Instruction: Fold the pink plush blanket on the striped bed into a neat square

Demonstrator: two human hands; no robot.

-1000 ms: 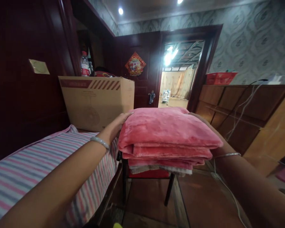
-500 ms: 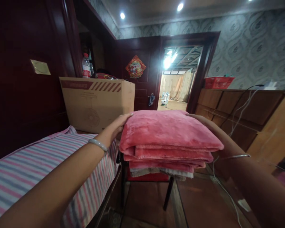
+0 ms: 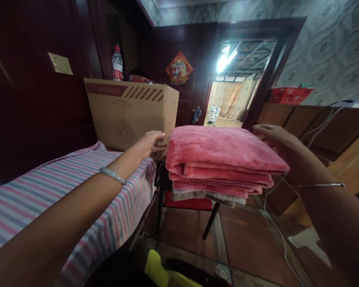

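A folded pink plush blanket [image 3: 221,153] lies on top of a stack with a pale folded cloth [image 3: 203,195] under it, on a dark chair [image 3: 210,225] with a red seat. My left hand [image 3: 151,143] hovers just off the blanket's left edge, fingers loosely spread and holding nothing. My right hand [image 3: 273,139] is beside the blanket's far right corner, a little apart from it, fingers relaxed and empty. Each wrist wears a bangle.
A bed with a striped sheet [image 3: 62,187] is on the left, with a large cardboard box [image 3: 128,115] at its end. A bottle [image 3: 117,63] stands behind the box. Wooden cabinets [image 3: 323,127] and white cables [image 3: 275,227] are at the right; an open doorway [image 3: 233,91] lies ahead.
Both hands have come off the sides of the pink blanket and drawn slightly outward. The stack stays on the chair. The view has shifted right and down.
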